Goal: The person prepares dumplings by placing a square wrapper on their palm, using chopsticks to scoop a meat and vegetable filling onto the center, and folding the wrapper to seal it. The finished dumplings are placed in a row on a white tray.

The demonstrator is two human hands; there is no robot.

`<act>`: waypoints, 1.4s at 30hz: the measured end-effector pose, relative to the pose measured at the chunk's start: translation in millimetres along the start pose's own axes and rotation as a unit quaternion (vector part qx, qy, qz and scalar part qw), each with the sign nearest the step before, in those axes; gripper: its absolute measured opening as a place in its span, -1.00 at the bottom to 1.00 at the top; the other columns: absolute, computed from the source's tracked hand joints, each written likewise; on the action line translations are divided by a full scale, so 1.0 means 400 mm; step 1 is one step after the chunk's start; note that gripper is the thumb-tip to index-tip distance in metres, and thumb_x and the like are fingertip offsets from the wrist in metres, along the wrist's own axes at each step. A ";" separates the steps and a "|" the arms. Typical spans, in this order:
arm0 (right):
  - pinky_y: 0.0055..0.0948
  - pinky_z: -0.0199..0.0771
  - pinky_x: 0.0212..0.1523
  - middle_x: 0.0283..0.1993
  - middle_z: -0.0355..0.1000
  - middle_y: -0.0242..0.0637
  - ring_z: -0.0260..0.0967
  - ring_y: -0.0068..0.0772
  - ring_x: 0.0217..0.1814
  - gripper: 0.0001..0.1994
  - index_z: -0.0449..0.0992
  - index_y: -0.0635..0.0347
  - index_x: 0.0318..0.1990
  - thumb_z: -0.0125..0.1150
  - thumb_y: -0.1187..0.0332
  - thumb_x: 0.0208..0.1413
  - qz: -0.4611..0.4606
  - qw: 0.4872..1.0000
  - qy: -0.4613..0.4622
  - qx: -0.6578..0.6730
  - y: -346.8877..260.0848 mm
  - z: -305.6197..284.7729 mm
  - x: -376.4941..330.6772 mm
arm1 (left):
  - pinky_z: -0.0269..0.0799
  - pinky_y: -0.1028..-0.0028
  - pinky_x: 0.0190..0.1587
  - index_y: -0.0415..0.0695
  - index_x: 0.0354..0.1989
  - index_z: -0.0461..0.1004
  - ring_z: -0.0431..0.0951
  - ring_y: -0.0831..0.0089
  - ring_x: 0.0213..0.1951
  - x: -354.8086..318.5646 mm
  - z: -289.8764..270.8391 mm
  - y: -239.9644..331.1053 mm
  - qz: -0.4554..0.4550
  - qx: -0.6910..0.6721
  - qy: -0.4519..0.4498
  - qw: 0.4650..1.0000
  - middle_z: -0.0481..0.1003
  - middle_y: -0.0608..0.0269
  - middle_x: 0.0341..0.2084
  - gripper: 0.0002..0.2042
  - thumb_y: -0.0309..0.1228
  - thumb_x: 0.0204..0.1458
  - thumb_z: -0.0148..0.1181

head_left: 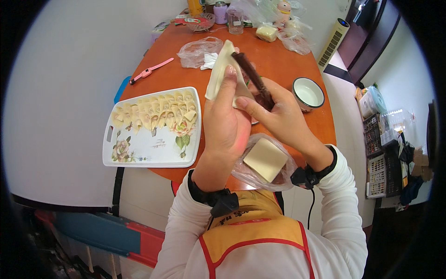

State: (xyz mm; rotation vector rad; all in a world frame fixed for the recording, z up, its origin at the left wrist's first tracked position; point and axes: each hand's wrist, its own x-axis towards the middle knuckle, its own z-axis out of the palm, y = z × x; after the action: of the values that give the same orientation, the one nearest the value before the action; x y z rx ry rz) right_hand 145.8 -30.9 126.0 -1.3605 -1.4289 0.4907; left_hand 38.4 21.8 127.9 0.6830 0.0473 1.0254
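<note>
My left hand (225,111) is closed on a pale wonton wrapper (224,69), its thumb pressed against the near face. In my right hand (283,111) is a pair of dark brown chopsticks (253,76), tilted with the tips at the wrapper's upper edge. The right thumb touches the wrapper's lower corner. Below my hands a square stack of wrappers (265,159) lies on a clear plastic bag (284,174). To the left, a white flowered tray (153,156) carries several folded wontons (155,111) along its far side. Whatever is behind my hands is mostly hidden.
A white enamel bowl with a dark rim (308,94) stands on the right of the wooden table (260,51). Farther back are a pink wristwatch (151,71), a crumpled plastic bag (200,52), a glass cup (236,23) and a purple bottle (220,13).
</note>
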 end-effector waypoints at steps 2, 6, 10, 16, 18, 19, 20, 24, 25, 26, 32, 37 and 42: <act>-0.43 0.29 -0.48 -0.41 0.31 -0.22 0.25 -0.30 -0.48 -0.80 0.41 0.28 -0.28 0.25 0.40 -0.03 -0.092 0.992 0.058 -0.065 -0.001 0.006 0.001 | 0.29 0.41 0.04 -0.23 0.19 0.18 0.38 0.48 -0.08 -0.001 -0.020 0.000 0.040 0.021 0.029 0.999 0.38 0.24 -0.10 -0.61 -0.35 0.23 -0.09; -0.38 0.38 -0.53 -0.32 0.34 -0.27 0.37 -0.23 -0.45 -0.79 0.44 0.18 -0.30 0.22 0.52 -0.18 -0.236 0.921 0.121 -0.284 0.020 -0.009 0.010 | 0.40 0.53 -0.14 -0.27 0.06 0.36 0.44 0.58 -0.22 -0.003 -0.055 -0.005 0.088 0.163 0.050 0.982 0.42 0.23 -0.21 -0.67 -0.35 0.19 0.00; -0.47 0.41 -0.57 -0.29 0.35 -0.34 0.42 -0.36 -0.44 -0.74 0.46 0.11 -0.30 0.24 0.49 -0.27 -0.348 0.856 0.118 -0.364 0.002 -0.022 0.017 | 0.42 0.60 -0.25 -0.31 -0.07 0.46 0.48 0.60 -0.28 0.011 -0.116 -0.005 0.074 0.342 0.036 0.936 0.44 0.25 -0.24 -0.75 -0.43 0.14 0.06; -0.48 0.42 -0.54 -0.23 0.36 -0.38 0.43 -0.38 -0.37 -0.75 0.45 0.07 -0.27 0.22 0.46 -0.20 -0.350 0.857 0.043 -0.376 -0.002 -0.046 0.035 | 0.44 0.59 -0.25 -0.29 -0.17 0.51 0.50 0.55 -0.30 0.009 -0.147 0.013 0.075 0.485 -0.054 0.869 0.42 0.24 -0.28 -0.82 -0.50 0.10 0.07; -0.46 0.42 -0.54 -0.24 0.35 -0.40 0.43 -0.36 -0.35 -0.76 0.44 0.07 -0.27 0.21 0.46 -0.19 -0.326 0.873 0.042 -0.359 0.006 -0.045 0.036 | 0.37 0.61 -0.19 -0.29 -0.17 0.50 0.44 0.58 -0.26 -0.001 -0.133 0.030 0.037 0.515 -0.068 0.854 0.41 0.28 -0.27 -0.82 -0.48 0.11 0.07; -0.44 0.41 -0.54 -0.25 0.35 -0.41 0.42 -0.35 -0.36 -0.77 0.43 0.08 -0.28 0.21 0.46 -0.18 -0.317 0.876 0.028 -0.362 0.012 -0.048 0.032 | 0.33 0.63 -0.16 -0.30 -0.18 0.49 0.41 0.60 -0.24 -0.004 -0.128 0.036 0.018 0.529 -0.075 0.845 0.40 0.30 -0.27 -0.82 -0.47 0.11 0.07; -0.42 0.40 -0.54 -0.27 0.34 -0.41 0.42 -0.33 -0.37 -0.78 0.42 0.08 -0.29 0.21 0.47 -0.18 -0.309 0.878 0.014 -0.364 0.020 -0.054 0.029 | 0.37 0.60 -0.16 -0.31 -0.15 0.47 0.45 0.56 -0.24 -0.003 -0.134 0.039 0.019 0.526 -0.094 0.845 0.41 0.25 -0.25 -0.81 -0.50 0.10 0.08; -0.35 0.38 -0.53 -0.33 0.31 -0.37 0.40 -0.27 -0.39 -0.78 0.38 0.10 -0.32 0.21 0.48 -0.19 -0.275 0.889 0.006 -0.367 0.030 -0.055 0.013 | 0.46 0.55 -0.14 -0.31 -0.03 0.36 0.52 0.50 -0.20 -0.007 -0.154 0.035 0.004 0.465 -0.158 0.871 0.42 0.16 -0.19 -0.71 -0.61 0.04 0.10; -0.34 0.37 -0.52 -0.33 0.31 -0.36 0.40 -0.25 -0.39 -0.78 0.37 0.11 -0.32 0.21 0.48 -0.19 -0.263 0.894 0.003 -0.362 0.030 -0.056 0.009 | 0.46 0.55 -0.12 -0.30 0.00 0.33 0.52 0.50 -0.18 -0.010 -0.157 0.032 -0.004 0.438 -0.171 0.883 0.43 0.16 -0.17 -0.68 -0.64 0.03 0.11; -0.32 0.37 -0.51 -0.33 0.31 -0.34 0.40 -0.22 -0.38 -0.78 0.37 0.11 -0.32 0.21 0.49 -0.19 -0.253 0.900 -0.001 -0.355 0.030 -0.052 0.007 | 0.45 0.56 -0.11 -0.29 0.01 0.30 0.51 0.50 -0.16 -0.011 -0.163 0.024 -0.016 0.393 -0.164 0.905 0.43 0.16 -0.17 -0.66 -0.66 0.02 0.10; -0.24 0.36 -0.46 -0.32 0.33 -0.24 0.38 -0.08 -0.36 -0.73 0.34 0.15 -0.32 0.23 0.57 -0.24 -0.183 0.920 -0.025 -0.345 0.030 -0.049 -0.010 | 0.50 0.55 -0.15 -0.21 -0.10 0.26 0.52 0.49 -0.16 -0.023 -0.165 -0.024 -0.037 0.292 -0.080 0.952 0.48 0.16 -0.23 -0.68 -0.75 -0.03 0.08; -0.25 0.33 -0.48 -0.42 0.33 -0.19 0.36 -0.06 -0.41 -0.80 0.35 0.19 -0.39 0.21 0.58 -0.20 -0.168 0.921 -0.045 -0.349 0.026 -0.027 -0.013 | 0.43 0.61 -0.16 -0.26 -0.04 0.27 0.46 0.56 -0.16 -0.047 -0.163 0.014 -0.055 0.427 -0.055 0.901 0.44 0.26 -0.29 -0.64 -0.76 -0.04 0.08; -0.27 0.34 -0.46 -0.42 0.35 -0.18 0.36 -0.03 -0.40 -0.82 0.35 0.23 -0.37 0.20 0.61 -0.15 -0.164 0.941 -0.072 -0.287 0.029 0.015 -0.004 | 0.44 0.60 -0.14 -0.23 -0.01 0.24 0.45 0.52 -0.09 -0.063 -0.213 0.030 0.013 0.345 -0.033 0.938 0.41 0.19 -0.18 -0.56 -0.80 -0.10 0.11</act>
State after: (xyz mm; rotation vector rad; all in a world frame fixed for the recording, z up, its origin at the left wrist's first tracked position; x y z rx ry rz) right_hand 145.7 -27.0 113.4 -1.5061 -1.9746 -0.0623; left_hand -13.8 48.2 59.7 1.3585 0.3526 1.0079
